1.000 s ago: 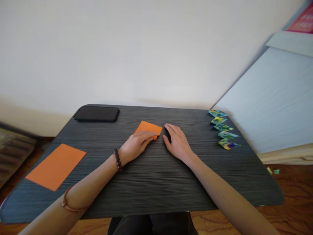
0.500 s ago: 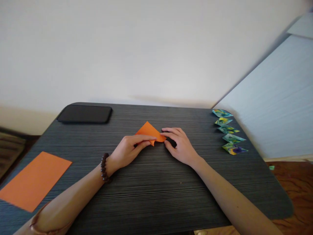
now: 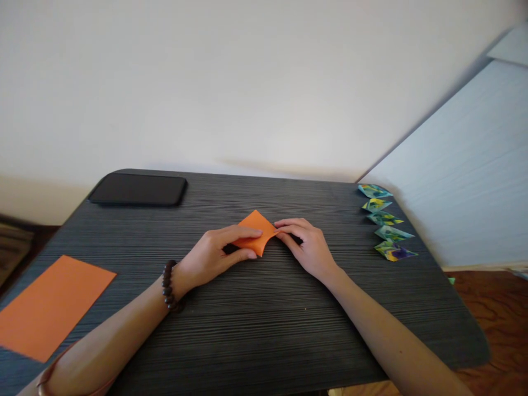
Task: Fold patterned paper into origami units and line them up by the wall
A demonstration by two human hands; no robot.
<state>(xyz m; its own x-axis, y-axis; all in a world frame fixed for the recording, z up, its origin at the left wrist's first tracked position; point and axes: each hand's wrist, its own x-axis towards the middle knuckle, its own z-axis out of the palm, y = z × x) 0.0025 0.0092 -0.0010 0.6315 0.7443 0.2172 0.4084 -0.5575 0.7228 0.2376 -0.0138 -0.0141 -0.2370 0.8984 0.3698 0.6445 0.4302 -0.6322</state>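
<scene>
A small folded piece of orange paper [image 3: 256, 221] lies at the middle of the dark table, one corner pointing toward the wall. My left hand [image 3: 220, 250], with a dark beaded bracelet at the wrist, grips its left side, fingers on top and thumb at the near edge. On the other side, my right hand [image 3: 307, 247] pinches the right corner between thumb and fingertips. Between the two hands the near right edge of the paper curves inward. The fingers cover parts of the folds.
A larger orange sheet [image 3: 58, 305] lies flat at the table's left. A black phone [image 3: 138, 190] rests at the back left. Several patterned folded paper pieces [image 3: 394, 234] stand in a row along the right edge. A wall rises behind the table [image 3: 264, 341].
My right hand has closed on the paper's right corner. The left fingers and thumb have spread further apart, and the paper's near corner has come toward me.
</scene>
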